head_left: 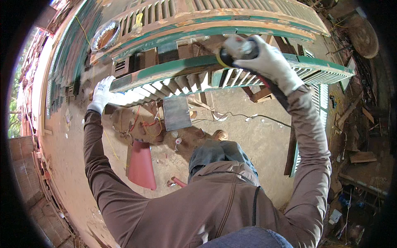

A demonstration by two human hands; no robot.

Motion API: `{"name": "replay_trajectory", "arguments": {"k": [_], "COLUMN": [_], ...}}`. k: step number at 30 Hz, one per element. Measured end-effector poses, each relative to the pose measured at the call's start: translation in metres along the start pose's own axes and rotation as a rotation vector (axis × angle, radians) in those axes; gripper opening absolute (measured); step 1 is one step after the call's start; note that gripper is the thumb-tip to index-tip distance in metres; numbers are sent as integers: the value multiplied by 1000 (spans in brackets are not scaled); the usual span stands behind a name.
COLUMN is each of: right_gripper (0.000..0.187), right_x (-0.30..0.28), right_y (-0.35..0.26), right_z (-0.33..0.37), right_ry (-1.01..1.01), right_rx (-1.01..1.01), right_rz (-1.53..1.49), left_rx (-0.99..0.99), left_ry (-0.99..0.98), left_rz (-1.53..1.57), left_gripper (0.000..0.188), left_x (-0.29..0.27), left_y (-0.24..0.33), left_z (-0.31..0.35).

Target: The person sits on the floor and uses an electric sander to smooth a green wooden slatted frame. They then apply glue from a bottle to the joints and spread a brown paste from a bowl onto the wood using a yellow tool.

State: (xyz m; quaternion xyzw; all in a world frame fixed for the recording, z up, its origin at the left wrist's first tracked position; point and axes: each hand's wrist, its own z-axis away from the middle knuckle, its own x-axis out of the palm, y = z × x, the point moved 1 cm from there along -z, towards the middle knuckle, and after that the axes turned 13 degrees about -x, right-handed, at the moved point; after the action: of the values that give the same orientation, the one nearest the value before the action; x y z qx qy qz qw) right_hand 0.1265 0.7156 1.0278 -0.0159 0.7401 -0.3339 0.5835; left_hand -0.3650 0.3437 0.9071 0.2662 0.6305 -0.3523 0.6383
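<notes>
A louvred wooden shutter (pixel 173 68) with worn green paint on its upper rail lies across in front of me. My left hand (pixel 101 95), in a white glove, grips the left end of this shutter. My right hand (pixel 271 66), gloved too, is wrapped round an angle grinder (pixel 240 47), blurred by motion. The grinder's yellow-edged disc is at the green rail, right of the middle; whether it touches the wood I cannot tell. Its dark and red body runs back under my right wrist.
Behind lie more louvred shutters (pixel 198 20), with a round bowl (pixel 105 36) at their left. Below are a grey flat board (pixel 177 113), a red sheet-like piece (pixel 141 165) and a dark cable (pixel 248 117) on the dirt floor. Wood scraps and clutter line the right side.
</notes>
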Motion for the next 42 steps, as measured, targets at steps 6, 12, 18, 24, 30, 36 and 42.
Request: {"name": "replay_trajectory", "arguments": {"k": [6,12,18,24,30,36,42], "right_gripper": [92,92,100,90,95,92,94], "right_x": [18,-5,4,37,17,24,43], "right_y": [-10,27,23,-13,13,-15,-73], "right_z": [-17,19,28,4,25,8,-12], "right_ry": [19,134,99,100,122,147,34], "right_rx": [-34,103,225,145,286,232,125], "right_rz": [84,61,55,138,32,39,5], "left_rx": [34,14,19,124,101,67,142], "left_ry": [27,0,6,97,91,70,183], "left_rz": [5,39,12,80,17,-19,144], "left_gripper": [84,83,84,84,77,76,110], "left_x": [20,12,10,26,23,24,25], "left_y": [-1,-6,3,-12,-7,-7,0], "left_z": [-14,-7,-7,-12,-5,-9,-3]}}
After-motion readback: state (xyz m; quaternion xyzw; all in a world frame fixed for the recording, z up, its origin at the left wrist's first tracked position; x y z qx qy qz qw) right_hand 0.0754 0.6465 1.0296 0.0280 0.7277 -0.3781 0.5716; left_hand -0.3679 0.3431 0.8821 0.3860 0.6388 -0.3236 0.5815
